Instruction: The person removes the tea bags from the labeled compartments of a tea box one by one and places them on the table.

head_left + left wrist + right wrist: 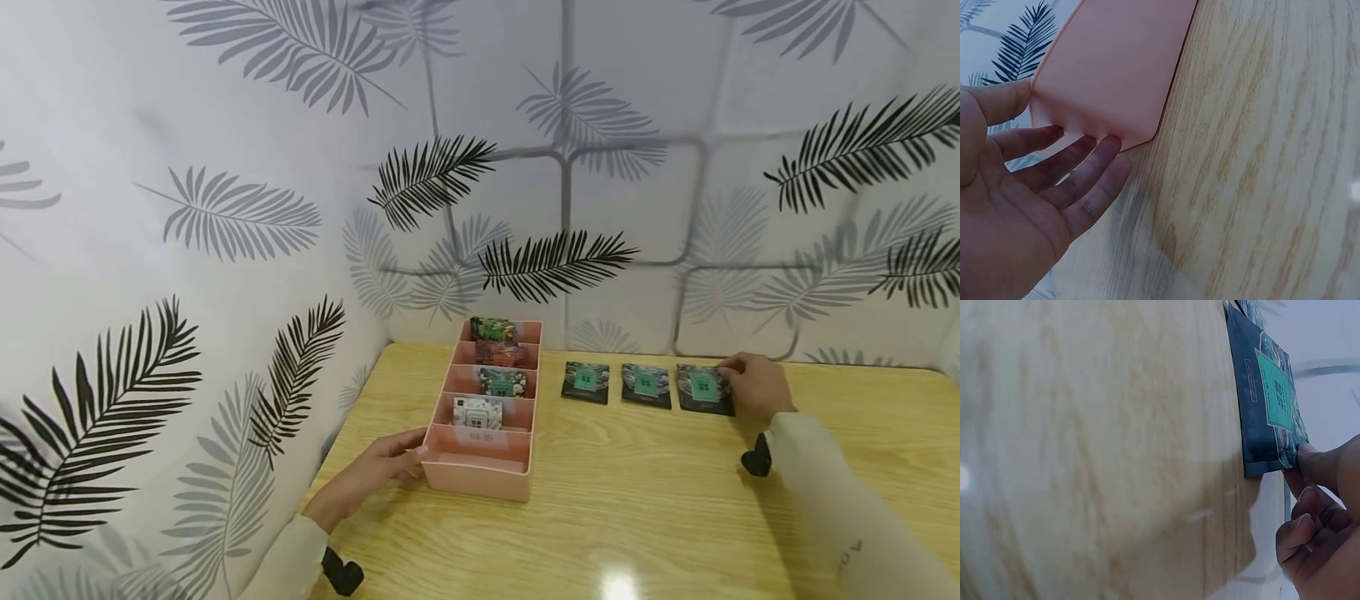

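My left hand (pixel 378 468) grips the near left corner of a pink compartment box (pixel 480 477), thumb at the rim and fingertips against the wall in the left wrist view. Small packets stand in the box's farther compartments: green, red, dark with a green label, and a white packet (pixel 477 414) nearest. The front compartment holds nothing. Over on the right, my right hand (pixel 759 385) pinches the corner of a dark sachet with a green label (pixel 1275 394) between thumb and finger. That sachet lies at the right end of a row, beside a middle sachet (pixel 646 386) and a left sachet (pixel 586 382).
The wooden table (pixel 637 500) meets a wall (pixel 420 275) covered with leaf-patterned paper at the back and left. The row of sachets lies near the table's back edge, right of the box.
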{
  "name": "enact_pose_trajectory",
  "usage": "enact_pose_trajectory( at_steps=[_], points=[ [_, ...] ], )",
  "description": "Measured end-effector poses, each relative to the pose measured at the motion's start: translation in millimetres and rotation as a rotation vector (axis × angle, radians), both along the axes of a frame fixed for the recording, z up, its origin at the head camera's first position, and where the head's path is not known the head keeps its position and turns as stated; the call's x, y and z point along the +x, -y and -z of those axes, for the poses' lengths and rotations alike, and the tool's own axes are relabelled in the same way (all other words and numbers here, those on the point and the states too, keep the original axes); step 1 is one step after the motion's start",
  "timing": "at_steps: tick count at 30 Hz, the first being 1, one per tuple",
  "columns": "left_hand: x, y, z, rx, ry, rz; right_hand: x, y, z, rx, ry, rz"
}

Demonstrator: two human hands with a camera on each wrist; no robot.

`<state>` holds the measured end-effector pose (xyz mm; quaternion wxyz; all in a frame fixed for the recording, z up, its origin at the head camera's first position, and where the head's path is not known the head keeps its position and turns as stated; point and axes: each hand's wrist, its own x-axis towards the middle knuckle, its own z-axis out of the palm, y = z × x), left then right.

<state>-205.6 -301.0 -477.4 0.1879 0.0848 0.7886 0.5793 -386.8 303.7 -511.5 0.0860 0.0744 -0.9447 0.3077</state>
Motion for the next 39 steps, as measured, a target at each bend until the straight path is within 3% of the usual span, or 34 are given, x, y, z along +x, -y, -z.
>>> enact_pose_trajectory(
  at_steps=[9, 20, 25, 39],
  points=[
    [3.3, 0.0, -2.4, 0.009, -0.007, 0.018, -3.6, -4, 2.9, 0.003, -0.011, 0.001],
    [1.6, -2.3, -2.7, 0.009, -0.016, 0.013, 5.4, -10, -8.5, -0.03, -0.058, -0.011],
    [1.6, -1.3, -2.9, -0.001, -0.012, 0.01, 9.7, 1, -9.7, -0.045, -0.077, -0.044],
    [4.1, -4.0, -5.7, -0.026, -0.016, 0.007, 36.0, 45, -36.1, -0.074, -0.131, -0.142]
  ],
)
